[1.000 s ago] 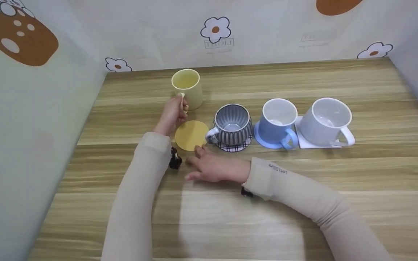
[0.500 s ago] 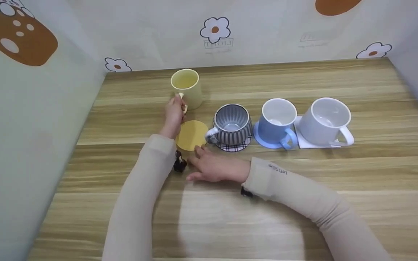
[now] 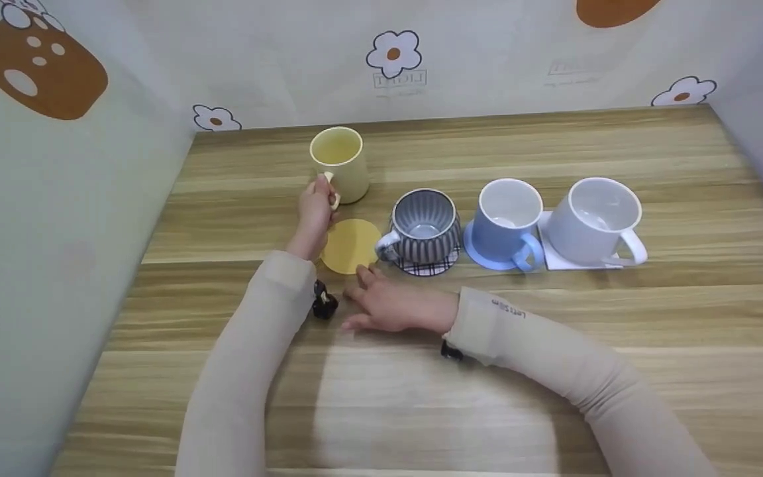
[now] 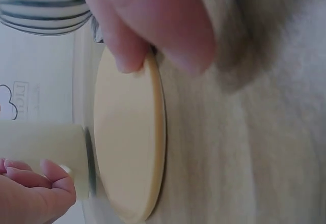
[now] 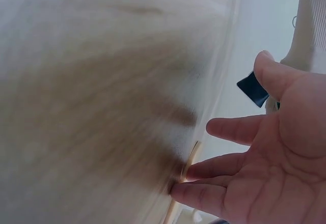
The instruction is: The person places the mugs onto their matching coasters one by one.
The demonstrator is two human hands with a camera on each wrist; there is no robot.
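My left hand point(image 3: 315, 209) pinches the handle of a pale yellow mug point(image 3: 352, 175), which is upright at the back left, behind a round yellow coaster point(image 3: 348, 246). Whether the mug's base touches the table I cannot tell. My right hand point(image 3: 391, 305) lies low over the table with its fingers spread. Its fingertips touch the near edge of the coaster, as the left wrist view shows with the coaster point(image 4: 125, 132) lying flat. In the right wrist view the palm of the right hand point(image 5: 285, 168) shows, holding nothing.
Right of the yellow coaster, a grey ribbed mug point(image 3: 424, 232) stands on a checked coaster point(image 3: 429, 269). Beyond it are a blue mug point(image 3: 497, 228) on a blue coaster point(image 3: 476, 250) and a white mug point(image 3: 580, 232) on a white square coaster point(image 3: 567, 260). Patterned walls border the table.
The yellow mug has shifted very slightly left and nearer, with my left hand on its handle. My right hand and the other mugs have stayed where they were.
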